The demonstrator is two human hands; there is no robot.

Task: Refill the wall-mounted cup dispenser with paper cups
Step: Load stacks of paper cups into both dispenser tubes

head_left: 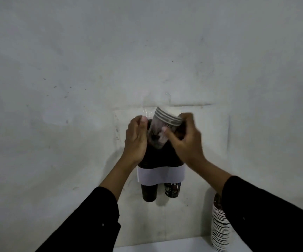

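Against a scuffed white wall [74, 70], above a white tabletop [165, 245], the right hand [185, 140] fingers grasp a short cup stack [162, 128] atop the wall-mounted dispenser [160, 174], left hand [137, 139] fingers released beside it; printing unreadable.

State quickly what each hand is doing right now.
Left hand: open, flat against the dispenser.
Right hand: closed on the cups.
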